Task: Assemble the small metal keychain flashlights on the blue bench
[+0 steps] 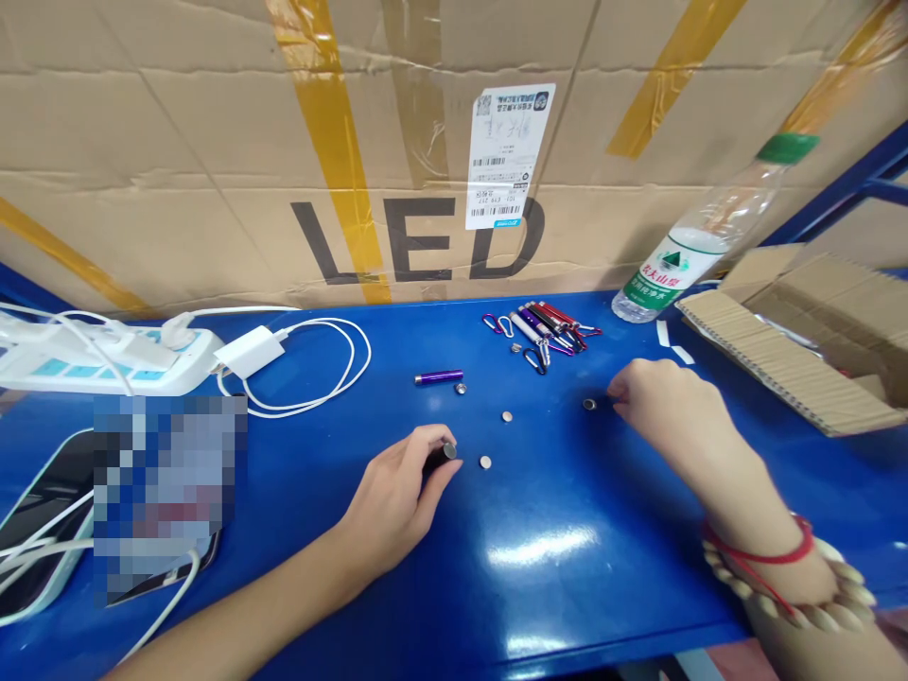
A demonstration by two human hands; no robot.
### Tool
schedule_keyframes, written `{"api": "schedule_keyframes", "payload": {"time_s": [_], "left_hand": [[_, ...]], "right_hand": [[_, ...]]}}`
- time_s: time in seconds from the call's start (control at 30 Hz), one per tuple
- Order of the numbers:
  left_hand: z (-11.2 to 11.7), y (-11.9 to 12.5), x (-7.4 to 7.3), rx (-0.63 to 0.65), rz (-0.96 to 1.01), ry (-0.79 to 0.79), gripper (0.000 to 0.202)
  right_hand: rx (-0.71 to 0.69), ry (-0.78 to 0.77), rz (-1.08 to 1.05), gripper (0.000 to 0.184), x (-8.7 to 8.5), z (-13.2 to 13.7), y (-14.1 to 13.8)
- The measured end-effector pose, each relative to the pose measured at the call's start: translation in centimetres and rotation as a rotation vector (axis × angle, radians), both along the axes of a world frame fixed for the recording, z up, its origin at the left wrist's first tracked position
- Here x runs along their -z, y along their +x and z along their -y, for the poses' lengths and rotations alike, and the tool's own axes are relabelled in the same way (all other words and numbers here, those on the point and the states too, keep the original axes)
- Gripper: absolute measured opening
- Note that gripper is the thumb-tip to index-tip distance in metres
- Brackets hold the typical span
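Observation:
My left hand (pixel 408 492) is closed around a short black tube (pixel 441 456), its round grey end facing up between thumb and fingers. Two small silver discs like button cells, a nearer disc (pixel 485 462) and a farther disc (pixel 506 416), lie just right of it. My right hand (pixel 671 411) is pinched at the right, beside a small dark piece with a silvery ring end (pixel 590 405); whether the fingertips grip it is unclear. Beyond my left hand lie a purple metal tube (pixel 438 376) and a small silver cap (pixel 461 388).
Several pen-like keychain lights (pixel 546 323) with carabiners lie at the back. A water bottle (pixel 667 265) and an open cardboard box (pixel 801 369) stand right. A power strip (pixel 170 369), white charger (pixel 252 352) and phone (pixel 53 511) lie left. A large carton (pixel 234 227) walls the back.

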State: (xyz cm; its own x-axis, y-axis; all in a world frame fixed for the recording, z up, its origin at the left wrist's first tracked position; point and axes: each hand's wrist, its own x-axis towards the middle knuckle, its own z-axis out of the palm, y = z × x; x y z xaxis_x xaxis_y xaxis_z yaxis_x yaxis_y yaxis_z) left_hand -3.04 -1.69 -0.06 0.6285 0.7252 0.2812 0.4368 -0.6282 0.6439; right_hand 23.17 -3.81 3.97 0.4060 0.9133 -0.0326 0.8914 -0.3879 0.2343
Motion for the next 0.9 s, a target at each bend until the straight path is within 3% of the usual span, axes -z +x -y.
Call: {"api": "schedule_keyframes", "payload": {"time_s": [0.2,0.53,0.7,0.8,0.9], "left_hand": [[0.3,0.0,0.3,0.051,0.081,-0.069,0.008],[0.4,0.1,0.2,0.097,0.013,-0.029,0.003],[0.4,0.2,-0.1,0.103,0.011,0.005,0.003],[0.3,0.2,-0.3,0.098,-0.001,0.027,0.005],[0.2,0.2,-0.4,0.104,-0.013,0.053,0.009]], "right_hand": [[-0.065,0.088,-0.144,0.019,0.4,-0.6,0.0],[-0.258,0.055,-0.664,0.021,1.6,-1.8,-1.3],[-0.315,0.05,-0.689,0.013,1.5,-1.5,-2.7],[-0.316,0.12,-0.635,0.008,1.3,-1.3,-3.5],[-0.464,0.28,-0.752,0.01,1.1,-1.1,-4.6]]}}
